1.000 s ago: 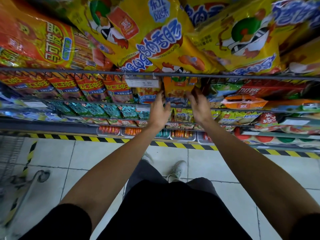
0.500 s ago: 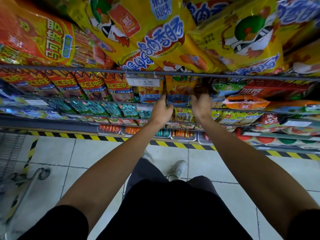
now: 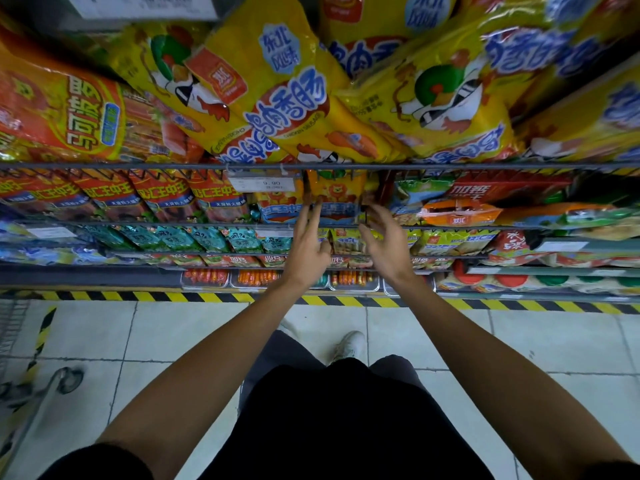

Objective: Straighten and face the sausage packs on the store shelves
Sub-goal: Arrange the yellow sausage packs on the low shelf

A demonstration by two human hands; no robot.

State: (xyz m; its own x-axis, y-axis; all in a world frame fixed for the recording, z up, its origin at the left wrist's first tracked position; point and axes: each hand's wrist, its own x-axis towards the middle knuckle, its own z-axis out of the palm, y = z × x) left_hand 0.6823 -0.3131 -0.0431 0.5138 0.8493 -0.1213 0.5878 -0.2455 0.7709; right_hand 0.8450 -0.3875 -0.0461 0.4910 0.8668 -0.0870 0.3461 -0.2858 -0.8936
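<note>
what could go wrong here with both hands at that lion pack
1. The left hand and right hand have straight fingers beside the lion pack, not gripping it, so a nudge may skew it rather than face it.
2. The price tag hangs on the shelf rail just left of the pack; the left fingers could knock it.
3. The big yellow packs above lean over the rail and might slide if bumped.

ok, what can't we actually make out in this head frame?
- Lion pack: top hidden behind the shelf rail; contact with the left hand and right hand unclear, fingertips blurred.
- Price tag: only 9.90 readable, the rest too small.
- Cart: cut off by the left edge.
- Bottom-shelf trays: partly hidden by the wrists.
</note>
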